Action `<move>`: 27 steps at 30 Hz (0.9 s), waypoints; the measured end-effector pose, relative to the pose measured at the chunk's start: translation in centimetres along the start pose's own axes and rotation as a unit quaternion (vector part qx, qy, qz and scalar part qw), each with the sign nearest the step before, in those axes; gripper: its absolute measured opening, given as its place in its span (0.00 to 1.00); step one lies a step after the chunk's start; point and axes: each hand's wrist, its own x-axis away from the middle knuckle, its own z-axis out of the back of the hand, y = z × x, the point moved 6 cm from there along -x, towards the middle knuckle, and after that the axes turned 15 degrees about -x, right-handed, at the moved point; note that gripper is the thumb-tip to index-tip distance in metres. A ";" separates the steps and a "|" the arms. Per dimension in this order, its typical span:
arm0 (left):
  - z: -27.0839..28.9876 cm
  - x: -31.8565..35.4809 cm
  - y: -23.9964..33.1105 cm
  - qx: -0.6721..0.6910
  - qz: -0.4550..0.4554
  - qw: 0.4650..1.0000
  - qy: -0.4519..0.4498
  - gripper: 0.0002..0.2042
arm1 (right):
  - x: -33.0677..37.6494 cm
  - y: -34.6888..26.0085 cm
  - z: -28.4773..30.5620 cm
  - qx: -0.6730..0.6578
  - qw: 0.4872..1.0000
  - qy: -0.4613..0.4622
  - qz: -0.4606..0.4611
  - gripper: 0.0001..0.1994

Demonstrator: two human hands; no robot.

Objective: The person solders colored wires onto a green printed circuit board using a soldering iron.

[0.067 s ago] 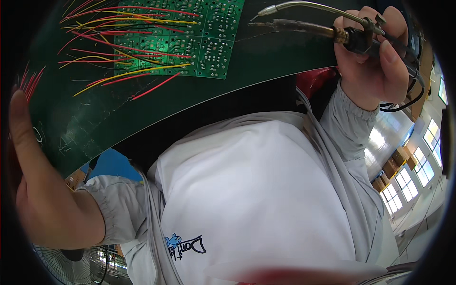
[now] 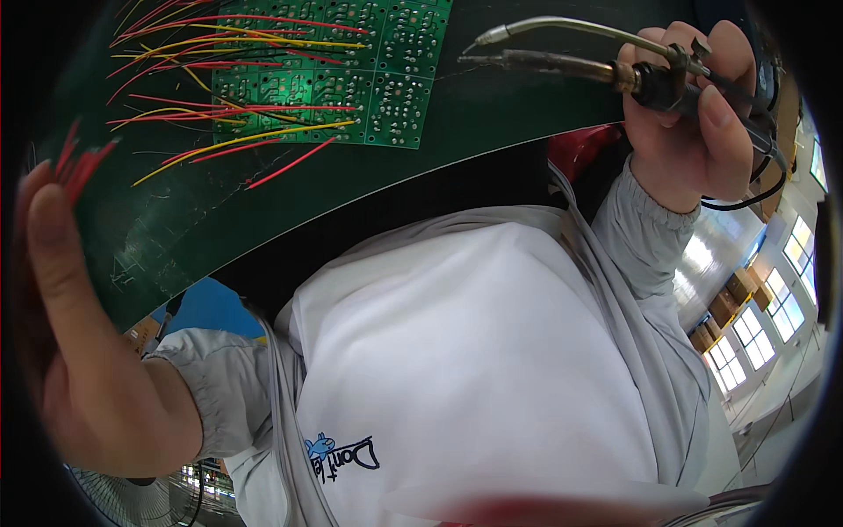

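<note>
At the far left, my left hand (image 2: 75,290) is closed around a bundle of red wires (image 2: 86,167), whose ends stick up past the thumb and are blurred. My right hand (image 2: 689,132) grips a soldering iron (image 2: 562,63) by its black handle, its tip pointing left. A bent metal solder-feed tube (image 2: 571,25) runs above the iron, ending near the tip. Left of the tip, green circuit boards (image 2: 399,110) joined in a panel lie solder side up. Red, yellow and black wires (image 2: 202,114) fan out leftward from them. Neither hand touches the boards.
The boards lie on a dark green, scratched work surface (image 2: 492,123) with a curved-looking near edge. A black cable (image 2: 746,204) hangs by my right wrist. Something red (image 2: 584,149) sits below the edge. A fan (image 2: 140,505) stands at the lower left.
My left hand has moved slightly right and toward me, with more of the red wires showing. The soldering iron's tip has dipped a little toward me.
</note>
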 end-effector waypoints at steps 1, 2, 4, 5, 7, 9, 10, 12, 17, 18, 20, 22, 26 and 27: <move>-1.7 0.7 1.6 -0.010 0.044 0.994 -0.104 0.04 | 0.6 0.1 -0.4 0.017 1.000 -0.011 -0.010 0.09; -3.1 1.2 2.5 -0.024 0.085 0.974 -0.207 0.03 | 1.0 0.2 -1.0 0.031 0.999 -0.024 -0.018 0.10; -4.9 1.0 3.8 0.028 -0.055 0.959 -0.277 0.04 | 1.0 0.3 -2.9 0.054 0.998 -0.012 0.012 0.11; -6.2 1.4 3.7 0.028 -0.051 0.957 -0.286 0.05 | 1.5 0.2 -3.2 0.090 0.996 0.007 0.012 0.12; -7.7 1.7 3.9 0.034 -0.050 0.953 -0.297 0.05 | 2.4 0.2 -3.2 0.143 0.989 0.038 0.014 0.14; -8.2 1.8 3.6 0.025 -0.021 0.959 -0.281 0.06 | 2.6 0.5 -3.1 0.143 0.989 0.032 0.014 0.14; -8.4 2.0 3.5 0.031 -0.024 0.958 -0.284 0.06 | 2.7 0.5 -3.3 0.140 0.990 0.023 0.014 0.15; -8.5 2.1 3.2 0.077 0.002 0.963 -0.259 0.07 | 3.0 0.3 -3.6 0.156 0.987 0.032 0.009 0.15; -7.4 2.4 2.8 0.100 0.016 0.967 -0.235 0.07 | 2.2 0.5 -4.6 0.144 0.989 0.021 -0.005 0.15; -7.4 2.4 2.8 0.104 0.006 0.968 -0.228 0.07 | 2.2 0.5 -4.5 0.152 0.988 0.020 -0.004 0.15; -7.1 2.3 3.2 0.084 0.047 0.967 -0.237 0.07 | 2.2 0.5 -4.4 0.161 0.987 0.018 -0.006 0.15; -7.1 2.4 3.0 0.064 0.087 0.963 -0.246 0.07 | 2.2 0.3 -4.1 0.158 0.987 0.031 -0.010 0.15; -7.1 2.4 2.8 0.028 0.085 0.967 -0.240 0.06 | 1.9 0.5 -4.3 0.160 0.986 0.042 -0.019 0.14; -7.0 2.4 2.8 0.013 0.074 0.969 -0.236 0.06 | 1.6 0.6 -4.4 0.165 0.986 0.011 -0.019 0.15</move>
